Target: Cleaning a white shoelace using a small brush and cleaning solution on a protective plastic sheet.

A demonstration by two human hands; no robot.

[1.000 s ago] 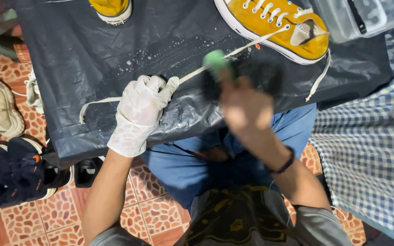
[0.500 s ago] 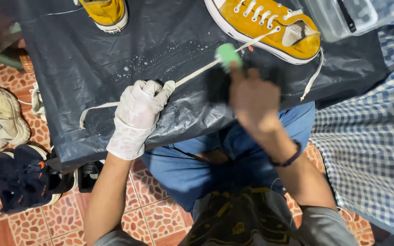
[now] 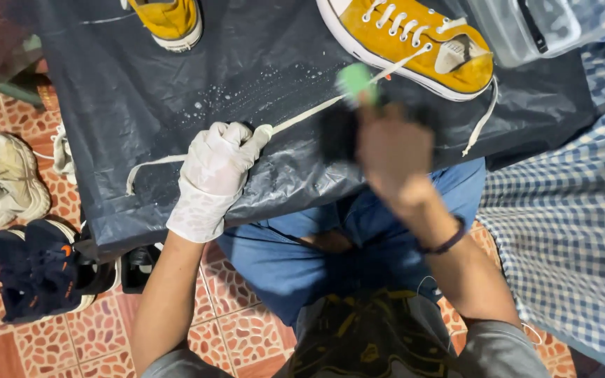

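left hand [image 3: 213, 171]: gloved, palm down, fingers pinched on white shoelace [image 3: 302, 115] against worktop [image 3: 141, 91] | right hand [image 3: 393, 150]: blurred, fingers wrapped around green-handled brush [image 3: 350, 105], just above the lace

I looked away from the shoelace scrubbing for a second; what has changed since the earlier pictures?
Little. The right hand with its green-tipped brush shifted slightly along the white shoelace, toward the yellow sneaker. The gloved left hand kept its grip, pinning the lace to the black plastic sheet. Nothing was let go; the sneakers stayed put.
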